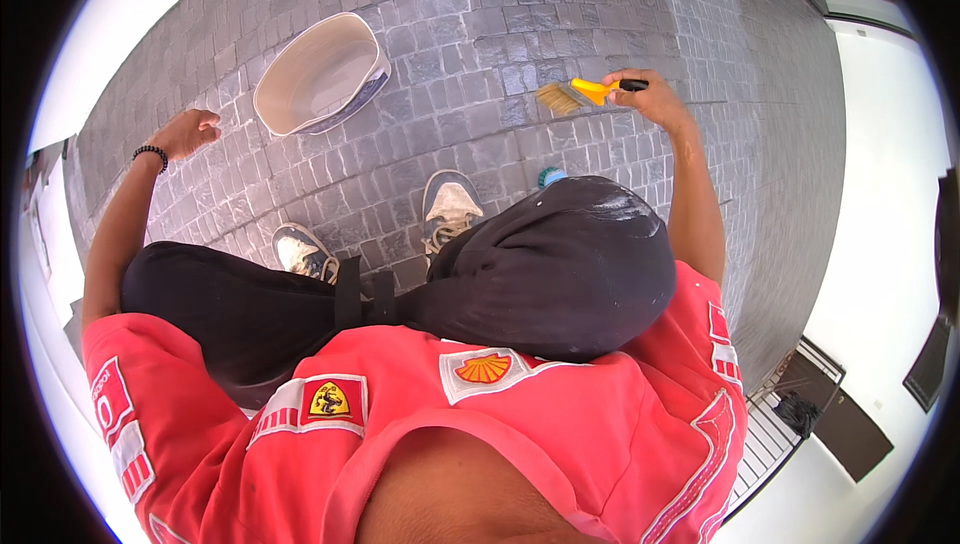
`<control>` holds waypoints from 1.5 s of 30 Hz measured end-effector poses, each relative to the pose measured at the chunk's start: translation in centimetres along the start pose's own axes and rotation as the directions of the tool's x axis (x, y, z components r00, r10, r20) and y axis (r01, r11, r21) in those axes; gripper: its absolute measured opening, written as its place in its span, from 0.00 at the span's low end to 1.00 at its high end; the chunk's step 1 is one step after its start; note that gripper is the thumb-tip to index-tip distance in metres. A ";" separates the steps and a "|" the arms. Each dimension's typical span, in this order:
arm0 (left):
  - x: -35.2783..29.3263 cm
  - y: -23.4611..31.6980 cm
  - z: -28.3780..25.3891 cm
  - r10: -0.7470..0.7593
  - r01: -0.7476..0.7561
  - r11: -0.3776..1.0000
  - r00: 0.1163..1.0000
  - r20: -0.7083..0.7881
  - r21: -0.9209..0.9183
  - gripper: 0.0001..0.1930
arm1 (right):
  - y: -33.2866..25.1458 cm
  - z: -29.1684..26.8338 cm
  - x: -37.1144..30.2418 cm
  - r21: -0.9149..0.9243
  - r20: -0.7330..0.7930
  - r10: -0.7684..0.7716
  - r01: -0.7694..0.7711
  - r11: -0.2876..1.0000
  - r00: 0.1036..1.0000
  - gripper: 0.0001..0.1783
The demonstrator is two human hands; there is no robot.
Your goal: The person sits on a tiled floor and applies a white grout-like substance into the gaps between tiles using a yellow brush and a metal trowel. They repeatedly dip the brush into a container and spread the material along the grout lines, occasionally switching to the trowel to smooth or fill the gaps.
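My right hand (648, 99) grips a paintbrush (592, 91) by its black-ended yellow handle. Its wide, tan bristles point left, close to the stone-look paving; whether they touch it I cannot tell. Darker, shiny wet-looking stones lie around the brush. To the left, my left hand (188, 134) hangs over the paving with loosely bent fingers, a little apart, and nothing shows in it. A cream oval bucket (272, 94) with a dark-patterned outside stands between the two hands, nearer the left one. What its inside holds is hard to make out.
Below the bucket are my two shoes (452, 199), my bent knees behind them. Partly hidden by my right knee is a small teal object (550, 176). Grey block-patterned paving (430, 4) spreads around me, with white walls (890, 144) along the sides.
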State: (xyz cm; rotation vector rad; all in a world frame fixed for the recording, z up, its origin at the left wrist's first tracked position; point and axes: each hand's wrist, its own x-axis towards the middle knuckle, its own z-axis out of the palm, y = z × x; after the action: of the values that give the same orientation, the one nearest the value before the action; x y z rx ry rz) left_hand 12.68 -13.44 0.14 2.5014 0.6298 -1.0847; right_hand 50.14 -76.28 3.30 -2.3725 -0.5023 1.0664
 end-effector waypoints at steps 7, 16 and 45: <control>-0.3 -0.4 0.2 0.004 -0.004 1.000 1.000 0.003 0.003 0.25 | 0.6 0.3 -1.5 -0.119 0.211 -0.100 0.127 0.985 0.972 0.19; -0.1 -1.5 0.4 0.016 -0.017 0.996 1.000 -0.008 -0.082 0.25 | 2.0 -2.5 -2.3 0.119 0.030 0.047 -0.050 0.992 0.998 0.20; 0.1 -0.7 -0.5 -0.011 0.012 0.999 1.000 0.024 -0.038 0.24 | 9.3 2.9 -3.4 0.636 -0.446 0.257 0.102 0.765 0.857 0.13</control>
State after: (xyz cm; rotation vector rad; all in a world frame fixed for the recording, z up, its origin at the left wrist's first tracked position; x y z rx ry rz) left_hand 12.71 -12.59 0.28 2.4519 0.6530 -1.0948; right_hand 47.04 -84.80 -1.66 -1.9222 0.1628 0.4646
